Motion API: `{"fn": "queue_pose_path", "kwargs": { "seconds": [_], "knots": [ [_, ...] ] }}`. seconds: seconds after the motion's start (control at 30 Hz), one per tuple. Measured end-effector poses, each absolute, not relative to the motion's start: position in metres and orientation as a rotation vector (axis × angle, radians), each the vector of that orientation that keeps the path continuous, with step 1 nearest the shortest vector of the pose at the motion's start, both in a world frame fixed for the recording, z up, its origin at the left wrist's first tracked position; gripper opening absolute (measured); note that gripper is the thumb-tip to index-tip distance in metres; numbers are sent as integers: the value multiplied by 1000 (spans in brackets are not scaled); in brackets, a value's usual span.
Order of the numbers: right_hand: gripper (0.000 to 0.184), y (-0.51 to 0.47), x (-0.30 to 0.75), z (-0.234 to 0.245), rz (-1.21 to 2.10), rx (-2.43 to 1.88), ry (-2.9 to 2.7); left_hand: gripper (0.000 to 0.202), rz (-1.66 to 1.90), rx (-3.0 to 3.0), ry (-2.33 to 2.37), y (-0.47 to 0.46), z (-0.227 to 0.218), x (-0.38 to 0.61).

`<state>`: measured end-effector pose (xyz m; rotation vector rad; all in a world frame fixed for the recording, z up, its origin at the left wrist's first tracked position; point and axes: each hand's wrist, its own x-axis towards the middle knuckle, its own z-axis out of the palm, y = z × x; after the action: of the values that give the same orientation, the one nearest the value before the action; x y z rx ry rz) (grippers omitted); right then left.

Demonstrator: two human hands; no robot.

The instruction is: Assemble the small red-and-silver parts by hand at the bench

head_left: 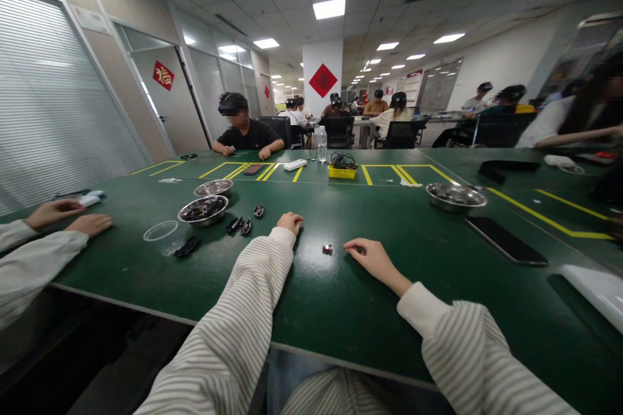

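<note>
Green table [311, 311] (rather glossy): bowls [456, 206], phone [506, 240], small part [327, 249].

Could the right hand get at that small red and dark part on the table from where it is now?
Probably yes: the right hand is close beside the small part, and nothing visible stands between them on the green table.
</note>
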<state>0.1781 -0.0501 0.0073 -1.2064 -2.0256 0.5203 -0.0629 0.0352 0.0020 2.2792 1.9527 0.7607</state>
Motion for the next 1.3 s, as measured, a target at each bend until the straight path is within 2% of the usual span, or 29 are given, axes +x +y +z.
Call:
{"fn": "queue_pose_path", "kwargs": {
  "seconds": [0.1,0.23,0.43,0.6,0.8,1.3],
  "knots": [
    [20,-51,177,7,507,-1204,-2027,21,917,2387,1570,17,4,-31],
    [21,-50,178,7,470,-1236,-1998,25,897,2543,1172,-8,-1,5],
    [21,-48,181,7,411,-1330,-1922,29,767,2614,1153,-12,-10,13],
    [22,-46,180,4,459,-1269,-2002,52,718,2663,1233,-7,-3,-3],
    [25,-44,176,3,330,-1310,-2163,19,527,2616,1221,-7,-1,-10],
    [18,-46,175,2,356,-1294,-2084,19,734,2629,1140,-12,-10,4]
  ]
}}
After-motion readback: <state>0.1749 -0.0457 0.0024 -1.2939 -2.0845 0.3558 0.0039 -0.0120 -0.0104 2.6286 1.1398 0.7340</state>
